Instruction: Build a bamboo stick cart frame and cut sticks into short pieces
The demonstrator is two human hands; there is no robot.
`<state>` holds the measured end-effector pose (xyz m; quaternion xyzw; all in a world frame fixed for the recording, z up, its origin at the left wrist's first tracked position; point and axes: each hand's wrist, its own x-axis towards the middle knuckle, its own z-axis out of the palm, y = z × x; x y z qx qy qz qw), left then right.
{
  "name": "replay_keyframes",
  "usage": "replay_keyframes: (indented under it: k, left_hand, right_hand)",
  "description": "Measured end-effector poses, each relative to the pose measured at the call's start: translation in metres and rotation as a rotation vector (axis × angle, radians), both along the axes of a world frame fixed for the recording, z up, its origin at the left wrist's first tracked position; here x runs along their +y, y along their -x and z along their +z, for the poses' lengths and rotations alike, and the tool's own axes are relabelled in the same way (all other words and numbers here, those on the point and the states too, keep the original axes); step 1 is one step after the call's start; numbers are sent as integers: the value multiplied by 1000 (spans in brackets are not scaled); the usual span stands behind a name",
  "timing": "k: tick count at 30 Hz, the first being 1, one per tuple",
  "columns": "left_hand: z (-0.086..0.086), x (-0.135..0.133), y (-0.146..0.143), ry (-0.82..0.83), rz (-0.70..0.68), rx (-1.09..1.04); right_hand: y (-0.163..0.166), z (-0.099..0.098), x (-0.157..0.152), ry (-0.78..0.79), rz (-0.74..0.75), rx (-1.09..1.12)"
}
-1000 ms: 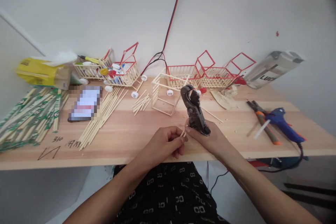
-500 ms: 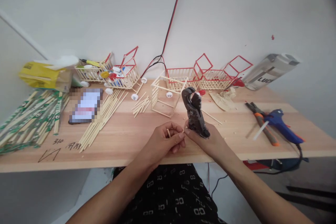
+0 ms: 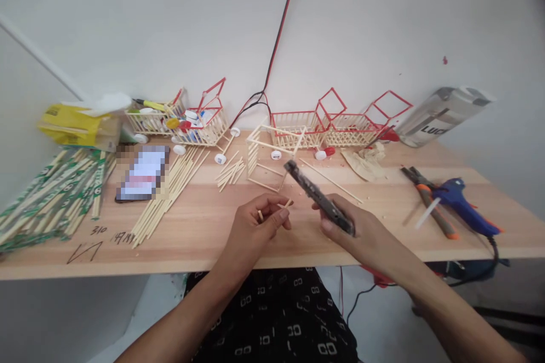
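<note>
My left hand [image 3: 255,226] is closed in a pinch on short pieces of wooden stick [image 3: 286,203] just above the wooden table [image 3: 204,232]. My right hand [image 3: 357,229] grips dark cutting pliers [image 3: 317,195], tilted low with their jaws pointing up and left toward the stick. The two hands are a small gap apart near the table's front edge. Behind them stands an unpainted stick frame box [image 3: 266,161].
Loose sticks [image 3: 174,181] and a phone [image 3: 142,173] lie at left, green-wrapped chopsticks [image 3: 51,198] further left. Stick baskets with red frames [image 3: 336,122] line the wall. Orange pliers [image 3: 430,201] and a blue glue gun [image 3: 462,207] lie at right.
The pliers have tipped from upright to nearly flat, pointing left. My hands have parted slightly, and the left one now holds the cut stick pieces alone.
</note>
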<state>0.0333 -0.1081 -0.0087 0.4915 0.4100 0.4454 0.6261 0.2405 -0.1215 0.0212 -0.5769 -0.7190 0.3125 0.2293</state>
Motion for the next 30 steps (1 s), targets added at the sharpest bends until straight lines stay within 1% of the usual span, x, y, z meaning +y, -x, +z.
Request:
replay_keyframes:
  k: [3, 5, 9, 13, 20, 30]
  left_hand:
    - [0, -1, 0, 4, 45, -31]
    - [0, -1, 0, 17, 64, -58]
    - [-1, -2, 0, 27, 77, -77]
    - [0, -2, 1, 42, 78, -88]
    - [2, -2, 0, 89, 81, -98]
    - [2, -3, -4, 89, 105, -84]
  right_hand:
    - [-5, 5, -8, -17, 20, -112]
    - [-7, 5, -11, -74, -4, -203]
    - [-10, 0, -12, -241, -11, -346]
    - [-11, -5, -11, -306, -20, -425]
    - [-6, -5, -11, -313, -28, -454]
    - [-6, -8, -13, -369, -20, -466]
